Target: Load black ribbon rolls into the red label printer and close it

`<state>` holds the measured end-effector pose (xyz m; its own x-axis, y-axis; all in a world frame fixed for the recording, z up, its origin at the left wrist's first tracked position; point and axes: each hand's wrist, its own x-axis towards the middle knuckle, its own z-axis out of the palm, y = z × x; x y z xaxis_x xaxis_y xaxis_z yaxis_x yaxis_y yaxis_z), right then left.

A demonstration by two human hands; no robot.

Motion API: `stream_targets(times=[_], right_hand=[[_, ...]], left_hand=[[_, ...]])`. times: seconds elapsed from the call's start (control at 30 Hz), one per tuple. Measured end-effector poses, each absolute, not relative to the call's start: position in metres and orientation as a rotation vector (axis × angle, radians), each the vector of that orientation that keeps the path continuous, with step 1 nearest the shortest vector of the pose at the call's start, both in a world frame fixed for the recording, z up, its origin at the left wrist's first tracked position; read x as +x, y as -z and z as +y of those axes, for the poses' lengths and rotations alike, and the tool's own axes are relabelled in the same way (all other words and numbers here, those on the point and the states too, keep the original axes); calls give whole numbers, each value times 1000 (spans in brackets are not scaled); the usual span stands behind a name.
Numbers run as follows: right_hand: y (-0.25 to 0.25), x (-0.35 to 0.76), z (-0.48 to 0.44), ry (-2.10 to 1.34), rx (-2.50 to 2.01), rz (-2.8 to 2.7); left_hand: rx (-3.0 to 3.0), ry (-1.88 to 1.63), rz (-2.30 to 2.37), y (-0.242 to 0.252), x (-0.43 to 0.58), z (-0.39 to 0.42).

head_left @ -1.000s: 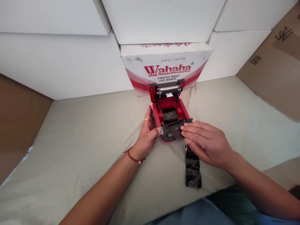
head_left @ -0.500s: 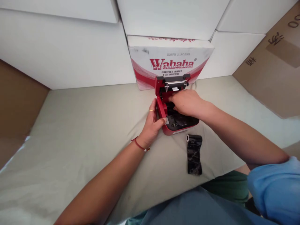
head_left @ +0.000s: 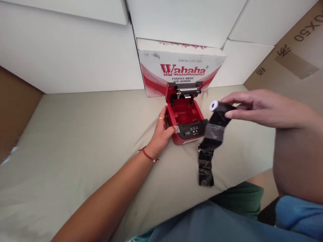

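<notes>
A red and black printer [head_left: 186,132] stands on the cloth-covered surface with its lid raised, and its red inner bay shows. My left hand [head_left: 161,132] grips the printer's left side, thumb on the front corner. To the right of the printer, my right hand [head_left: 248,107] pinches a roll of black film [head_left: 220,109] with a white core; a strip of the film hangs from it. Below that, another black film roll [head_left: 205,168] lies on the cloth with its strip spread toward me, partly covered at the top by the hanging strip.
A white and red Wahaha carton [head_left: 186,69] stands behind the printer, against large white boxes [head_left: 88,50]. Brown cardboard boxes stand at the right [head_left: 297,57] and left [head_left: 15,107]. The beige cloth [head_left: 88,134] ends at its near edge by my lap.
My right hand has come out of the printer and moved right, now holding a black film roll with a trailing strip. The printer's bay is uncovered. My left hand keeps its grip.
</notes>
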<state>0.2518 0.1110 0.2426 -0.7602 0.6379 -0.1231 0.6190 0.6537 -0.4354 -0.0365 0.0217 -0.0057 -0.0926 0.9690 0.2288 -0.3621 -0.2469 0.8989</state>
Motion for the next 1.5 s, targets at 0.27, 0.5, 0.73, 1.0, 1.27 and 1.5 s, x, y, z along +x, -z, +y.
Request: stream_targets(times=[0.27,0.5,0.73,1.0,1.27,1.5], right_hand=[[-158,296,118,-778,-1506,-3027],[-116,263,50,-879,-1160,-2779],[-132,262,16,-930,-1010,-2870],[-211,208,70,-388,-987,-2805],[-177,105,92,74,-1464,-3043],[-163,100,105,87,-1452,-3031]], left_hand=[[1022,-1560,835,2,-38,23],[1015,-1562,822,0,-39,23],[1028,-1556,828,-1,-38,22],[1023,-1574,822,-1,-37,24],[1084,-1559,830,7,-40,27],[1045,-1578,826,8,-39,28]])
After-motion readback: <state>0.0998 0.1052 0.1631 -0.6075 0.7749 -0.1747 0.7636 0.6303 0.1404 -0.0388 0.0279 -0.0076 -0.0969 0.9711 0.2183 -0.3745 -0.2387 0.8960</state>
